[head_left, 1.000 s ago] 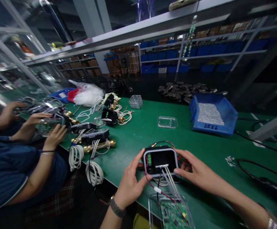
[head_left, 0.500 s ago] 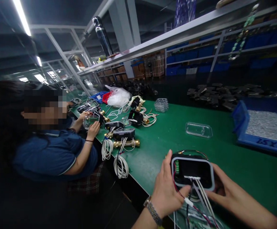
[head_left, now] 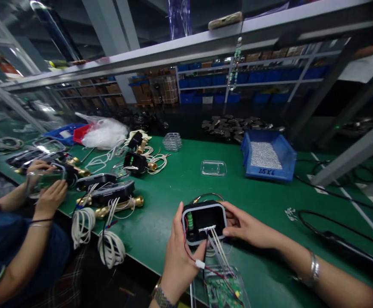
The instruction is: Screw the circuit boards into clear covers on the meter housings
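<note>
Between my two hands sits a black rectangular meter housing (head_left: 205, 222) with a grey rim, its open face toward me. My left hand (head_left: 180, 252) grips its left side, thumb at the lower edge. On the right side, my right hand (head_left: 246, 224) is closed round the corner. Inside are a green cylinder (head_left: 190, 220) and a white strip from which pale wires (head_left: 219, 250) run down. A red and black lead ends in a white connector (head_left: 199, 264) near my left thumb. Below the housing lies a green circuit board (head_left: 222, 291) in a clear cover.
A clear cover (head_left: 214, 168) lies on the green table (head_left: 173, 188), beside a blue bin (head_left: 270, 173) of small metal pieces. Brass-fitted meters (head_left: 119, 205) with coiled cables stand left. A co-worker's hands (head_left: 50, 192) hold another clear cover. A power tool (head_left: 343, 241) lies right.
My view has swung to the right, so the co-worker slides toward the left edge and the whole blue bin shows. Both hands keep hold of the housing.
</note>
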Demonstrator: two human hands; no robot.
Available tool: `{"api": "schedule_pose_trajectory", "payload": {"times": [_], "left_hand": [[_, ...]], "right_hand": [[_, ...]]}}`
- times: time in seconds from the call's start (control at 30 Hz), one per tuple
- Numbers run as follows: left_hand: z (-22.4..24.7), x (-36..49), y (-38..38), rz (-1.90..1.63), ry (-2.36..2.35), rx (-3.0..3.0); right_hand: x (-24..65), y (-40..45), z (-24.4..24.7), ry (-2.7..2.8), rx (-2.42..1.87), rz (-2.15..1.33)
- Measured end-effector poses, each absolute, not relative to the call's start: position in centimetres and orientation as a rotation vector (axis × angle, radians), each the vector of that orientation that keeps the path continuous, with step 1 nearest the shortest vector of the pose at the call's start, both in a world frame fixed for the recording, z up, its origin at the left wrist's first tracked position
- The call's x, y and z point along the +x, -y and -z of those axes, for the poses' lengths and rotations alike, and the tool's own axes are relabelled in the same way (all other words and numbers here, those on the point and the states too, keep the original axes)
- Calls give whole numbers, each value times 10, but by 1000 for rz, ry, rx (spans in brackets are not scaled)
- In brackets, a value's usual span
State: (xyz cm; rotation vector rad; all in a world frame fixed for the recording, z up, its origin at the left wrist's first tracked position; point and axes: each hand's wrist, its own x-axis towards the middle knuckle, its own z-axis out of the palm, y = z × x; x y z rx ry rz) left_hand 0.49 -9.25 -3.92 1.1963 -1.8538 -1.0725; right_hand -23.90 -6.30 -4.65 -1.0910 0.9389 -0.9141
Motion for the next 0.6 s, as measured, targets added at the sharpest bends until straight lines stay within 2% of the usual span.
{"api": "schedule_pose_trajectory", "payload": {"times": [0.37, 0.6], "left_hand": [[40, 10, 86, 1114, 1807, 1245], [61, 68, 55, 968, 1811, 1307]], "right_hand": [[-255, 81, 29, -1007, -1113, 741], [-246, 90, 17, -1258, -1089, 753]]}}
